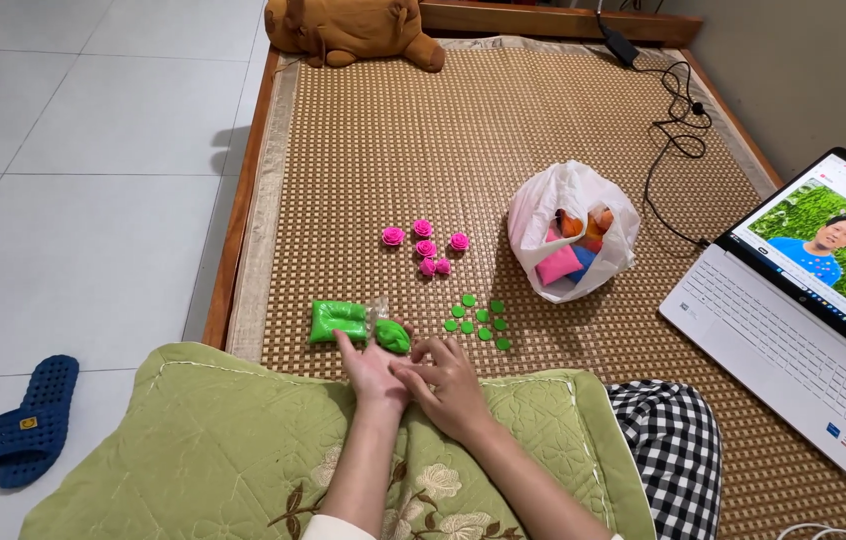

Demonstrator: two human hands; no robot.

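Observation:
My left hand (371, 368) lies palm up at the pillow's far edge, its fingertips touching a loose lump of green clay (392, 335). My right hand (448, 380) rests against the left palm with its fingers curled; whether it pinches a bit of clay I cannot tell. A green clay pack in clear wrap (338, 320) sits just left of the lump. Several small flat green discs (481, 322) lie to the right on the woven mat (423, 140). Several pink clay roses (426, 243) stand farther out.
A white plastic bag (571, 228) with coloured clay packs sits right of the roses. An open white laptop (793, 310) stands at the right, a black cable (678, 130) behind it. A green quilted pillow (223, 440) lies under my arms. A blue slipper (35, 418) is on the tiled floor.

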